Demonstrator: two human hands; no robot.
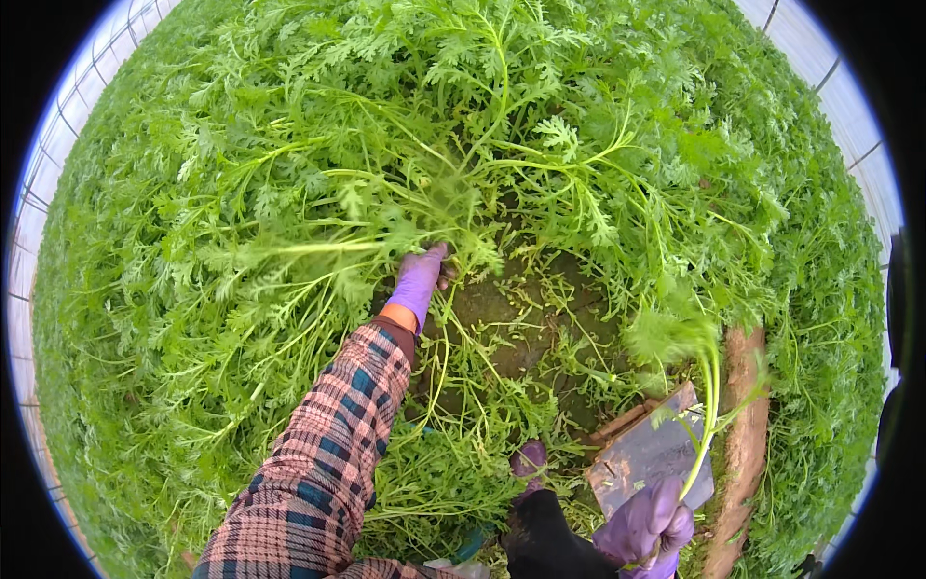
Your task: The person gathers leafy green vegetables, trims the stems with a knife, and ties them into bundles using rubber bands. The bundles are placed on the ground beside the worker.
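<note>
My left hand (pixel 427 271), in a purple glove below a plaid sleeve (pixel 311 449), reaches into a dense bed of leafy greens (pixel 239 174) that look like crown daisy. Its fingers are curled round green stems (pixel 452 264) low in the growth, and leaves partly cover the grip. At the lower right, my right hand (pixel 647 525), also in a purple glove, is closed on the lower ends of long pale stems (pixel 705 427). Their leafy tops (pixel 673 333) rise away from it and are blurred.
Bare soil (pixel 506 311) with scattered leaves and fallen stems lies ahead. A grey flat panel (pixel 644 456) sits beside my right hand, near a brown earth strip (pixel 745 434). My shoe (pixel 529 463) is among cut-looking greens (pixel 441 485). Translucent sheeting (pixel 832 79) with hoops borders the bed.
</note>
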